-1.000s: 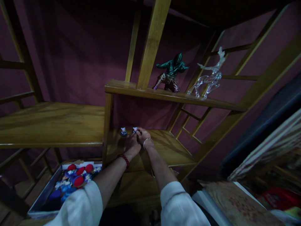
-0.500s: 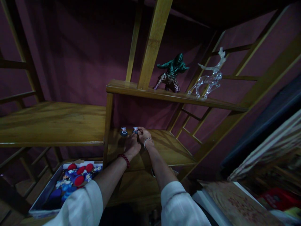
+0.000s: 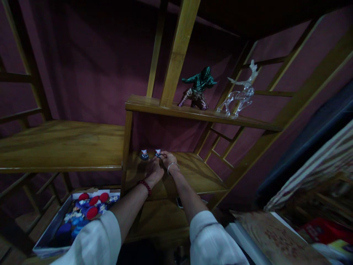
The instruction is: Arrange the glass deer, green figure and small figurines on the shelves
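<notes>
Both my hands reach into the low shelf compartment (image 3: 190,173) and meet at a small figurine (image 3: 157,152) with a white head and dark base. My right hand (image 3: 168,159) is closed, its thumb and fingertips pinching the figurine's right side. Just below and to the left, my left hand (image 3: 154,169) has its curled fingertips at the figurine's base, partly hidden by the hand's back. A second, similar figurine (image 3: 144,154) stands on the shelf to the left, apart from my hands.
On the shelf above stand a green-and-bronze hooded figure (image 3: 199,88) and a clear deer figurine (image 3: 239,94). An open box (image 3: 44,241) of blue, white and red toys sits at lower left. A phone-like dark object (image 3: 179,202) lies below my right forearm. A wooden post (image 3: 127,147) borders the compartment.
The view has shifted slightly. Both hands stay at the same figurine with almost no movement, and the other figurine remains in place.
</notes>
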{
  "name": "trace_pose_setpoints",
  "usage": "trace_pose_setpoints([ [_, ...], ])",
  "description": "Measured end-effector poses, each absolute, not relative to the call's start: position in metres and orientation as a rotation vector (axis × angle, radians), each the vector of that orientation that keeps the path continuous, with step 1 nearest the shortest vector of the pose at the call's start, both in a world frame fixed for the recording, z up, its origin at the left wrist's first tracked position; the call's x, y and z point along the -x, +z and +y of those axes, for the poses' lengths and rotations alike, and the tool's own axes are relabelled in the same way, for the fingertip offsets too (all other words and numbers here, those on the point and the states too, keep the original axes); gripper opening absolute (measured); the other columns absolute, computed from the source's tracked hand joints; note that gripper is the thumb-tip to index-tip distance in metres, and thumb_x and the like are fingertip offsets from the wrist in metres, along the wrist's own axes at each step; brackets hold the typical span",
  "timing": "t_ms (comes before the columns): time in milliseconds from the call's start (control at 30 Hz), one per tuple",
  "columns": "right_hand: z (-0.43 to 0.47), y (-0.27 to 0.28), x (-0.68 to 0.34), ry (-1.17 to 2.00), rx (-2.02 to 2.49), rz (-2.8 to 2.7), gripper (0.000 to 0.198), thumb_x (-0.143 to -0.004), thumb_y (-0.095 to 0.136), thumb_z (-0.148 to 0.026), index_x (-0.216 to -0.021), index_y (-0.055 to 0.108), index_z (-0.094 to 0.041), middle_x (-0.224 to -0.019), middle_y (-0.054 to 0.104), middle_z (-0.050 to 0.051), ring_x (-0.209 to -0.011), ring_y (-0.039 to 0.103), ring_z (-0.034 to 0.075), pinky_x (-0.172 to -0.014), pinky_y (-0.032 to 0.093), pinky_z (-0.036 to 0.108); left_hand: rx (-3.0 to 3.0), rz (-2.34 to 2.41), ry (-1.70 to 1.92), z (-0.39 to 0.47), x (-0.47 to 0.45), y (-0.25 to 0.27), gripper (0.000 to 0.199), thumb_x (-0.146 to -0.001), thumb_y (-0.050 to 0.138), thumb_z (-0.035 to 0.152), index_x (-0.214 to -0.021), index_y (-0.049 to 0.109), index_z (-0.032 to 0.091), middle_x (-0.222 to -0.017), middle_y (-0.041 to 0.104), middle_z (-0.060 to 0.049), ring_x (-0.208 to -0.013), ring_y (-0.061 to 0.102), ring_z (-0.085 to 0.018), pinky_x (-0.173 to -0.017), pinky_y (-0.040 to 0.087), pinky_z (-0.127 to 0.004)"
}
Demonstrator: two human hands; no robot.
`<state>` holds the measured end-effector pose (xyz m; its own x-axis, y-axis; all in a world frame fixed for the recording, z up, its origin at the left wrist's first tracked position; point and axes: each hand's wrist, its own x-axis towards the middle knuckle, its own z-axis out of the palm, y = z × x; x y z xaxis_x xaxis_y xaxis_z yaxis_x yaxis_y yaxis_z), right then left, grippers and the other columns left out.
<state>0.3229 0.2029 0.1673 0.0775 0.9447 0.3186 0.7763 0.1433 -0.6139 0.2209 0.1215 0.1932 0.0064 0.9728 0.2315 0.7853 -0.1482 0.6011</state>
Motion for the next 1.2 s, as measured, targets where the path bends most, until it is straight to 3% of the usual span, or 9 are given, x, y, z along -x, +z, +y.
trace_pose_setpoints([
  [133, 0.204, 0.166, -0.324, 0.305, 1.630, -1.731, 0.016, -0.074, 0.056, -0.016, -0.083, 0.065, -0.027, -0.082, 0.067, -0.003, -0.077, 0.062, 0.012, -0.076, 0.048, 0.022, -1.981, 1.825, 0.870, 0.122, -0.221, 0.192, 0.042, -0.072, 0.044, 0.007, -0.112, 0.055, 0.014, -0.125, 0.052, -0.009, -0.115, 0.045, -0.020, -0.098, 0.031, -0.029],
  [300, 0.202, 0.167, -0.321, 0.285, 1.491, -1.719, 0.025, -0.072, 0.059, -0.015, -0.096, 0.062, -0.022, -0.091, 0.066, 0.001, -0.081, 0.061, 0.012, -0.081, 0.047, 0.023, -1.978, 1.812, 0.839, 0.119, -0.220, 0.198, 0.038, -0.073, 0.044, 0.008, -0.108, 0.055, 0.015, -0.120, 0.056, -0.008, -0.112, 0.047, -0.019, -0.098, 0.030, -0.028],
  [533, 0.197, 0.181, -0.314, 0.178, 1.405, -1.825, 0.034, -0.071, 0.061, -0.019, -0.105, 0.060, -0.024, -0.096, 0.065, 0.001, -0.088, 0.059, 0.014, -0.087, 0.044, 0.030, -2.010, 1.784, 0.833, 0.115, -0.219, 0.203, 0.031, -0.077, 0.042, 0.013, -0.105, 0.056, 0.015, -0.114, 0.059, -0.010, -0.109, 0.049, -0.020, -0.095, 0.033, -0.029],
  [967, 0.206, 0.181, -0.309, 0.221, 1.484, -1.842, 0.021, -0.075, 0.058, -0.023, -0.094, 0.066, -0.028, -0.089, 0.067, -0.003, -0.081, 0.059, 0.013, -0.081, 0.045, 0.024, -1.993, 1.785, 0.847, 0.118, -0.219, 0.202, 0.024, -0.079, 0.043, 0.021, -0.097, 0.058, 0.015, -0.104, 0.062, -0.010, -0.100, 0.053, -0.021, -0.086, 0.039, -0.028],
  [1200, 0.208, 0.179, -0.310, 0.296, 1.461, -1.821, 0.024, -0.074, 0.058, -0.020, -0.096, 0.064, -0.028, -0.088, 0.067, -0.004, -0.080, 0.061, 0.011, -0.081, 0.046, 0.023, -1.982, 1.790, 0.828, 0.116, -0.219, 0.203, 0.024, -0.077, 0.046, 0.020, -0.098, 0.057, 0.014, -0.108, 0.060, -0.010, -0.102, 0.052, -0.022, -0.087, 0.038, -0.029],
])
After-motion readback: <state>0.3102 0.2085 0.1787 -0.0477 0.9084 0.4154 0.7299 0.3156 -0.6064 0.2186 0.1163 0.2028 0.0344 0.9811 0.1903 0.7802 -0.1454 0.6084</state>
